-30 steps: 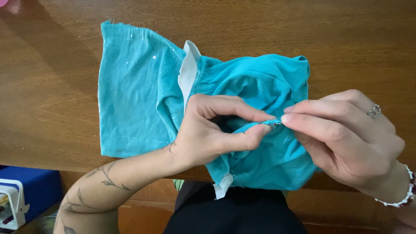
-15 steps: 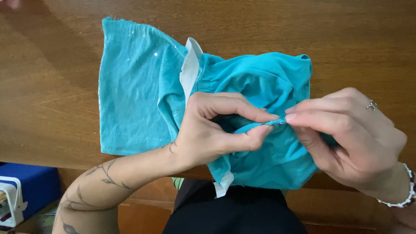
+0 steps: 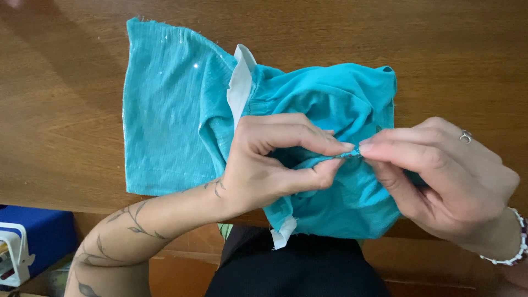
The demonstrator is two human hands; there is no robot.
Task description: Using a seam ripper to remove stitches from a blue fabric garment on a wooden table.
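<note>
Pinching a crumpled turquoise knit garment (image 3: 181,115) with white lining on the wooden table (image 3: 451,44). Our left hand (image 3: 269,159) and right hand (image 3: 440,176) close fingertips on one raised fabric fold.

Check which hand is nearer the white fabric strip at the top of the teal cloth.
Left. The left hand sits just below the white strip; the right hand is far to its right.

Lying under everything: a brown wooden table (image 3: 451,49). Sitting at lower left, below its edge: a blue-and-white box (image 3: 30,247).
</note>
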